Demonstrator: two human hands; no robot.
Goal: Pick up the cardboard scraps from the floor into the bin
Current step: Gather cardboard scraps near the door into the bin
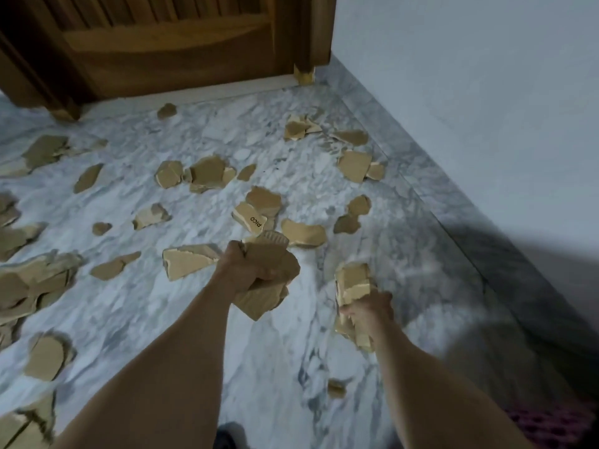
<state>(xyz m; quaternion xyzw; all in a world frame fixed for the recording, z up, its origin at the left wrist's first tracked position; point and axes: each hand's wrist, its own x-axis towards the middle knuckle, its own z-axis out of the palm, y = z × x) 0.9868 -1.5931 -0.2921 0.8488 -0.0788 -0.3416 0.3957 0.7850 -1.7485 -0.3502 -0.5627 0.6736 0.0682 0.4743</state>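
— What's on the far left?
— Torn cardboard scraps [48,280] strewn over the marble floor [181,306], right up to the wooden door [168,43].
— And the hands?
— The left hand [246,270] is clenched round a thick wad of scraps; the right hand [369,311] grips a smaller bundle, near the grey wall [486,92].

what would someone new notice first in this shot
Torn cardboard scraps lie scattered across the marble floor, up to the wooden door at the top. In the middle, the left hand and the right hand each grip a bunch of scraps.
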